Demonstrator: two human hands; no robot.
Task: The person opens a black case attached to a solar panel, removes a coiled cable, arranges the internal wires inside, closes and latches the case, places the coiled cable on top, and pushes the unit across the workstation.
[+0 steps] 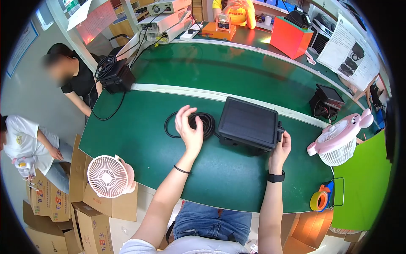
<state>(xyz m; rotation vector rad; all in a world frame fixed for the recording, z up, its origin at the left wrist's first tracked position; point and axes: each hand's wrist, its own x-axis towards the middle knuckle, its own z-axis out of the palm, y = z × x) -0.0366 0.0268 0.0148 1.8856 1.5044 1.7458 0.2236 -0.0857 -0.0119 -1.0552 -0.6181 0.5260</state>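
A black box-shaped device (248, 122) with a flat dark top rests on the green table (127, 139) in front of me. At its right side, my right hand (281, 149) touches the edge near a small knob, fingers curled against it. My left hand (189, 129) is raised over a coil of black cable (207, 125), thumb and fingers apart with nothing visible between them. The coil lies just left of the device.
Pink fans stand at the left edge (108, 175) and right (338, 137). Orange tape (319, 200) lies at the lower right. Other black devices sit at the left (118, 78) and right (326, 101). Cardboard boxes (95, 233) are on the floor; people are at left and across.
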